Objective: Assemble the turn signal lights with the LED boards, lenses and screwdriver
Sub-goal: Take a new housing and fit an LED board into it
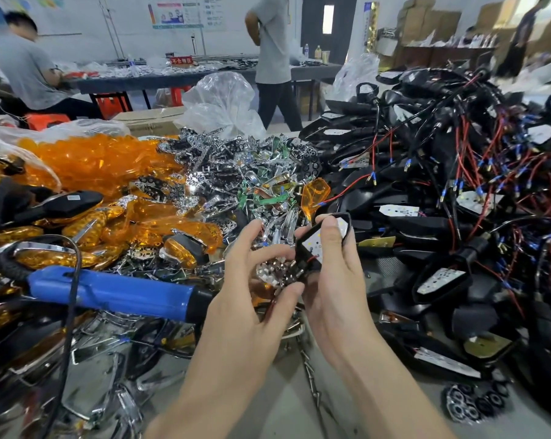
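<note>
My right hand [333, 280] grips a black turn signal housing [306, 248] with a white LED board [315, 243] inside it, tilted up over the table's middle. My left hand [252, 280] pinches a small chrome reflector piece [269, 270] right beside the housing's lower end. A blue electric screwdriver [109, 291] lies on the parts to the left, its black tip near my left wrist. Amber lenses [96, 160] are heaped at the left, and one amber lens [314, 194] stands just beyond the housing.
A pile of chrome reflectors [236, 172] fills the centre. Black housings with red and black wires [458, 185] are heaped on the right. Finished amber lights [62, 248] lie at the left. Two people [274, 42] are at a far table [188, 77].
</note>
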A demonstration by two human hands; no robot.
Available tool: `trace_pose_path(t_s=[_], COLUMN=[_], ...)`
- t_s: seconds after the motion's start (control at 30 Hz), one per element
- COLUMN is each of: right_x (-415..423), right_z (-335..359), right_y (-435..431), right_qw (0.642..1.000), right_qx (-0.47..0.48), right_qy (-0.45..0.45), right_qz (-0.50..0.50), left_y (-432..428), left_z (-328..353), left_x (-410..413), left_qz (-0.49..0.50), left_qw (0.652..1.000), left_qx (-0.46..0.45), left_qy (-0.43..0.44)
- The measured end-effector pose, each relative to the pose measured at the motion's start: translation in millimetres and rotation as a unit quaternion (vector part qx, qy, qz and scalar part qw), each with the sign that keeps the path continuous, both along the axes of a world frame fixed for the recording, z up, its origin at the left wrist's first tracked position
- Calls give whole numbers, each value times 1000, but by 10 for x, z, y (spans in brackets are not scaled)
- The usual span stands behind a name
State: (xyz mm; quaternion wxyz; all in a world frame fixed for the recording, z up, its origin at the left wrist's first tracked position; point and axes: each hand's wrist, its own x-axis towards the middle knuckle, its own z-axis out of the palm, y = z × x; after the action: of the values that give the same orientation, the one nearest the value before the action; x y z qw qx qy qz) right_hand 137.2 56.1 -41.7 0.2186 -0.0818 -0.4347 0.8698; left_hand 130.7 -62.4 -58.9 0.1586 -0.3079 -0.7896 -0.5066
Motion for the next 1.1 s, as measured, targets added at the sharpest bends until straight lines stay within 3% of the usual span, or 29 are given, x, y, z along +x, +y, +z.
trace_pose_path(t_s=[0.13, 0.8, 1.1], right_x=[-3, -19, -18], right_z=[-8, -61, -30], right_y=[-31, -37, -67], right_qw=[1000, 997, 999], right_qx=[10, 74, 14], right_qy=[3, 10, -34], right_qz=[-1, -12, 15], left_y=[35, 30, 99], left_z=[-24, -34, 18], left_x=[12, -28, 5], left_qz=[-1, 34, 73], left_qw=[1000, 998, 997], left_qx=[2, -44, -19], left_qy=[-29, 16, 28])
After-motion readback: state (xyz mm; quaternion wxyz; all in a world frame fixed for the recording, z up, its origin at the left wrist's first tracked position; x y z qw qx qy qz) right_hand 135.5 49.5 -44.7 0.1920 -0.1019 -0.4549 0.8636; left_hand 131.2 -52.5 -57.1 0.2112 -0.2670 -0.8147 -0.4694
